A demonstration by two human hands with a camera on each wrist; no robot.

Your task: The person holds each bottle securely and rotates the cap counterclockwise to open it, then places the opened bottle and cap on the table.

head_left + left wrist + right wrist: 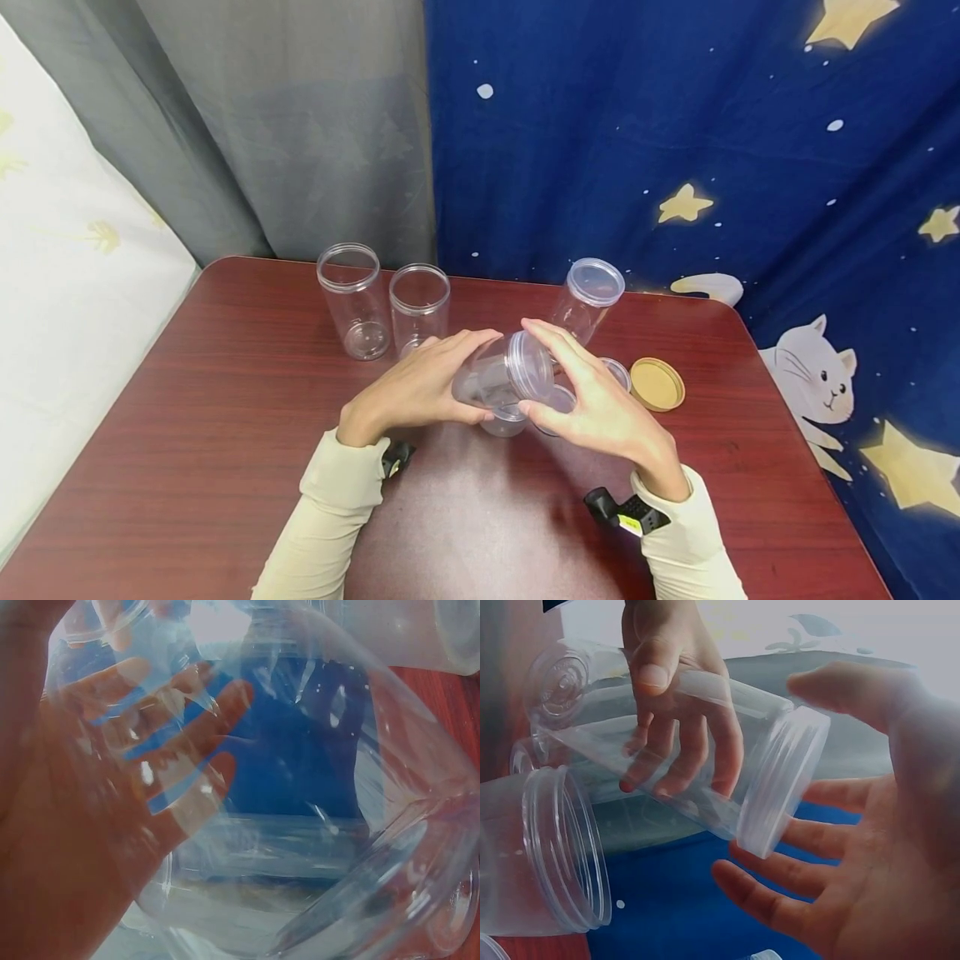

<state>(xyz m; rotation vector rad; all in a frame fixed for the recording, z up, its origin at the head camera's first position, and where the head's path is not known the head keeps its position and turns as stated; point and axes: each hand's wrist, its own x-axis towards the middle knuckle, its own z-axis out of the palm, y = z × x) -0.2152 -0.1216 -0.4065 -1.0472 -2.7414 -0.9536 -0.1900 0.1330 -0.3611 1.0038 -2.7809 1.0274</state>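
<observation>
No words, brands or numbers can be read in any view. Three markings are visible but illegible. In the head view, a small, bright yellow rectangular label point(630, 525) sits on a black plastic device point(654, 514) worn at the person's right wrist; any print on it is too small to make out. A smaller yellow-green patch point(394, 469) shows on a second black plastic device point(400, 454) at the left wrist, equally unreadable. In the right wrist view, a raised circular moulded mark point(562, 684) stands on the round end of a clear, colourless plastic jar point(611, 701); its details are blurred.
</observation>
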